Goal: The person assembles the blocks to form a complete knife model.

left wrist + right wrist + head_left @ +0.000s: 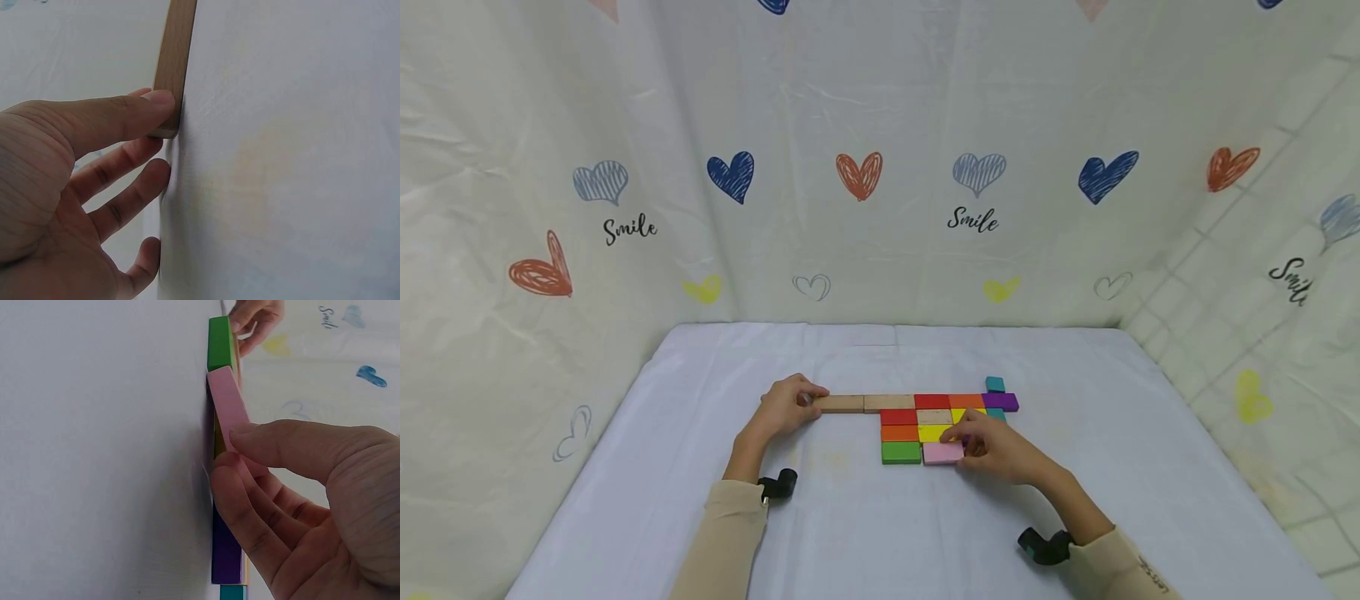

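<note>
My left hand pinches the left end of a plain wooden block, thumb on its side in the left wrist view. My right hand holds a pink block between thumb and fingers. In the right wrist view that block sits tilted, one end beside the green block. Behind it lie a yellow block and, partly hidden by my fingers, a purple block. The top row runs on with a second plain block, then a red block, an orange block and another purple block.
Left of the yellow block lies an orange block, with a red block above it. A teal block stands out past the top row at the right. White cloth covers the table, and a curtain printed with hearts hangs behind.
</note>
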Tool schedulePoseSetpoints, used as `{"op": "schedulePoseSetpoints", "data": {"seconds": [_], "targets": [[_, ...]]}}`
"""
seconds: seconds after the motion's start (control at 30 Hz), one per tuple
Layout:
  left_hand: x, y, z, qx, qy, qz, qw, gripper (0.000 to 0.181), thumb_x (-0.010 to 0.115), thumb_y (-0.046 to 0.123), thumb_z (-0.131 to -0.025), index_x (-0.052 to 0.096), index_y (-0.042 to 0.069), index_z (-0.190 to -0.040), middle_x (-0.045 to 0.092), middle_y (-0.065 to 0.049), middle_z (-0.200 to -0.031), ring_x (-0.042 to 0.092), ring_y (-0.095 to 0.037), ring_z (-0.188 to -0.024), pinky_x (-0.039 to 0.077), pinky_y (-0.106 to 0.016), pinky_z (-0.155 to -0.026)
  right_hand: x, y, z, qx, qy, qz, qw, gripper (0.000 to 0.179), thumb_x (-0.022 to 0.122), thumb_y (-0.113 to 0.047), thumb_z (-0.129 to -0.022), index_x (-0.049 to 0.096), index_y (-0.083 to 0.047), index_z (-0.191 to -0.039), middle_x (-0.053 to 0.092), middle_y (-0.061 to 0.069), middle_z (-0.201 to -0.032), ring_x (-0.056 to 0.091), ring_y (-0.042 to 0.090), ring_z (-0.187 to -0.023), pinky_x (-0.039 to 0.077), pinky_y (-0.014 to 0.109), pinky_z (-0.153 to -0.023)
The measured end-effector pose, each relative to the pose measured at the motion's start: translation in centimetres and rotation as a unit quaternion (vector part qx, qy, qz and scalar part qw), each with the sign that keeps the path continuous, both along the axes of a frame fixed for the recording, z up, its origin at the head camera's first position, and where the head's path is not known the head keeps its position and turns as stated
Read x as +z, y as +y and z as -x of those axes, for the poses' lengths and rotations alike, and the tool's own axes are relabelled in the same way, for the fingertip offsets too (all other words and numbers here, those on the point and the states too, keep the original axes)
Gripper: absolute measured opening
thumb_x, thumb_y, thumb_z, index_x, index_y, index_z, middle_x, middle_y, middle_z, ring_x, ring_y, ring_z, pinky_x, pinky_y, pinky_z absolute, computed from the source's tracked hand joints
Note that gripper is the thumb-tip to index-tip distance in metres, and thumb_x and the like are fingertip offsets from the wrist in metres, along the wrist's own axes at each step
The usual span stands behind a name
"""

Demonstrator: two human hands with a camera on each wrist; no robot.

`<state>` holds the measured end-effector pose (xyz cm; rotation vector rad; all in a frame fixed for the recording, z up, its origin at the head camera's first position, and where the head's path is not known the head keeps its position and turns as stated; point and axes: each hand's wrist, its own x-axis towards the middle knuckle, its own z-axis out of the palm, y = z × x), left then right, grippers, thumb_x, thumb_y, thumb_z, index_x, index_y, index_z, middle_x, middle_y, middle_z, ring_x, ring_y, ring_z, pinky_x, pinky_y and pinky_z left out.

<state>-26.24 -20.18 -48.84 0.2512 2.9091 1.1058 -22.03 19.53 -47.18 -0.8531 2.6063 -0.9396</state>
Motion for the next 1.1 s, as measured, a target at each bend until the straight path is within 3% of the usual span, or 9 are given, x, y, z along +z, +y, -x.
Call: {"op": "schedulePoseSetpoints", "data": {"seconds": [0.27,0.53,1.1], "targets": [[0.09,-0.1,0.07,0.0,0.001,0.0,1.0,0.031,0.083,0.01,-0.083,0.08,0.019,-0.112,0.066,0.002,-0.099,0.054,-0.014,-0.081,0.032,-0.056,-0.088,0.05,-0.2,0.05,-0.027,0.002,-0.009,0.9996,0.029,0.079,-0.014,-0.088,0.073,-0.018,-0.116,0.059,0.002,-0.101,0.057,0.013,-0.085,0.052,0.02,-0.073],[0.16,-0.04,-0.02,-0.002,-0.003,0.001,1.0,0.031,0.082,0.01,-0.084,0.08,0.02,-0.113,0.066,0.003,-0.1,0.054,-0.014,-0.084,0.033,-0.058,-0.09,-0.31,-0.33,0.22,-0.036,-0.008,-0.031,0.9988,0.023,0.08,-0.016,-0.088,0.073,-0.021,-0.109,0.059,-0.008,-0.083,0.056,0.011,-0.081,0.05,0.021,-0.071],[0.16,0.08,-0.02,0.001,-0.007,-0.002,1.0,0.031,0.083,0.01,-0.084,0.08,0.019,-0.113,0.065,0.002,-0.099,0.054,-0.014,-0.082,0.032,-0.055,-0.089,-0.09,-0.86,-0.05,-0.041,-0.007,-0.027,0.9988,0.022,0.081,-0.018,-0.088,0.072,-0.02,-0.108,0.058,-0.008,-0.08,0.055,0.01,-0.077,0.049,0.021,-0.068]]}}
